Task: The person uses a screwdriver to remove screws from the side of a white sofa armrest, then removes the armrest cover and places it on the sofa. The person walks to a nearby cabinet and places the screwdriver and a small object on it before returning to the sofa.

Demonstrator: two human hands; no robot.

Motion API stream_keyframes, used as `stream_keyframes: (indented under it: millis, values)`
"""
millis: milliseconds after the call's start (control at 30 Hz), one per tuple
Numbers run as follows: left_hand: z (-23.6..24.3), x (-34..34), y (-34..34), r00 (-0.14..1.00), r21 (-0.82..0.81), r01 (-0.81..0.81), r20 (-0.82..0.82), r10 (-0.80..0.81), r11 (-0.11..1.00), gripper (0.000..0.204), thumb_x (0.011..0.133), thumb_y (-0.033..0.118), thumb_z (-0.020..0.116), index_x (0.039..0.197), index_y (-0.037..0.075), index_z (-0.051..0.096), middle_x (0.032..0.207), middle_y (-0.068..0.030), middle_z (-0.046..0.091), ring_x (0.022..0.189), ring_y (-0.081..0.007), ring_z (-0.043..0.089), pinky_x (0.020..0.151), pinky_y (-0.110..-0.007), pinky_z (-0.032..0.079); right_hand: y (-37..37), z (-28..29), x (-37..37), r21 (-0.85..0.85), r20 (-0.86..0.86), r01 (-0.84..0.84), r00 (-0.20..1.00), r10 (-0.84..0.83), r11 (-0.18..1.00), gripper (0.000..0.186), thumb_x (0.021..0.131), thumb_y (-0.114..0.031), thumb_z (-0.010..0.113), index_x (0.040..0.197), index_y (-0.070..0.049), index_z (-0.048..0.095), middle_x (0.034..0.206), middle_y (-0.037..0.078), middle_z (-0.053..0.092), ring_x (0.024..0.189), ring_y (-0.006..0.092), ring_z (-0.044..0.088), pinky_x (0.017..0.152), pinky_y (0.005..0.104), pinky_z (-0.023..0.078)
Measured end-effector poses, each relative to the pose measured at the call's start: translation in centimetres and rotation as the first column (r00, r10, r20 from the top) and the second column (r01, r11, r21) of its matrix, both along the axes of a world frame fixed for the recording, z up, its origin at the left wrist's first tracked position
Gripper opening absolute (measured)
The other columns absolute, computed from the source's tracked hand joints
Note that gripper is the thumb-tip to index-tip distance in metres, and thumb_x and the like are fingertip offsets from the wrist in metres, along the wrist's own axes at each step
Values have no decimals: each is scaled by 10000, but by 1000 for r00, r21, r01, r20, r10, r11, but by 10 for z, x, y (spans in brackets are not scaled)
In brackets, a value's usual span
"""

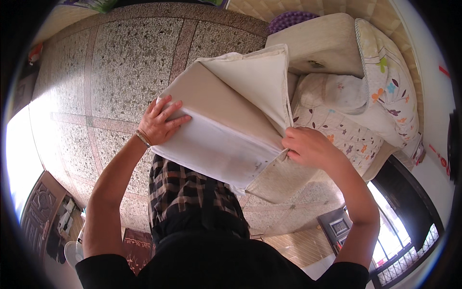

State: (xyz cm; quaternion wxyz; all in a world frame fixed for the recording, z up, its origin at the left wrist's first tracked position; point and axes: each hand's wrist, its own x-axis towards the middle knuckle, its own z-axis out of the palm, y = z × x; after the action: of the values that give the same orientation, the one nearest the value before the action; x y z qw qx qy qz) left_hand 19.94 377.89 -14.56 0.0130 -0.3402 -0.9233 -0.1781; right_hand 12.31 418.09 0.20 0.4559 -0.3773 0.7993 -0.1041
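Note:
I hold a thick foam cushion up in front of me, partly inside a cream fabric cover. My left hand lies flat on the cushion's left end, fingers spread, with a bracelet on the wrist. My right hand grips the edge of the cover at the cushion's right corner, where the fabric opens. The cover's flap stands up over the top of the cushion.
A bed or sofa with a flowered quilt, a flowered pillow and another bare cushion lies to the right. Speckled terrazzo floor spreads to the left. A window with bars sits at the lower right.

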Motion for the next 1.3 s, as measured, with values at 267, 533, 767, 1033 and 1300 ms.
stream_keyframes:
  millis: [267,533,767,1033,1300]
  values:
    - [0,-3,-1,1000,-24,10,10,-10,1000,435,752,268,643,1168,382,579,1329,-16,422,1191,-308,435,921,-471,423,11,-1,24,-141,-220,112,965,-141,984,159,755,-141,639,903,-99,599,1045,30,541,900,233,549,784,351,485]
    - [9,-18,14,1000,-32,5,24,-4,999,433,760,258,630,1178,357,580,1341,-33,408,1204,-313,413,939,-485,398,-24,-8,113,-204,-676,665,435,-595,718,600,685,-381,722,1175,-105,514,1246,123,459,1165,332,439,1005,520,306]
    - [12,-18,20,999,-30,15,29,-14,999,436,763,259,626,1186,349,580,1348,-33,411,1207,-303,412,931,-481,401,-36,-21,118,-143,-677,798,353,-646,586,596,690,-121,664,1239,-47,441,1286,178,466,1269,358,372,1078,546,187]
    - [16,-20,34,998,-33,28,48,-26,999,429,767,263,626,1187,341,583,1352,-42,409,1218,-317,398,934,-487,392,-10,-37,117,-44,-691,658,524,-499,751,546,703,-10,600,1223,35,440,1266,228,483,1210,395,430,1048,534,270]
    - [18,-29,32,998,-24,5,66,-3,1000,424,776,269,616,1193,339,582,1356,-36,409,1213,-305,406,953,-478,388,-6,-17,93,-214,-545,702,491,-680,679,547,692,-61,666,1205,-21,481,1174,162,547,1104,324,507,981,475,346]
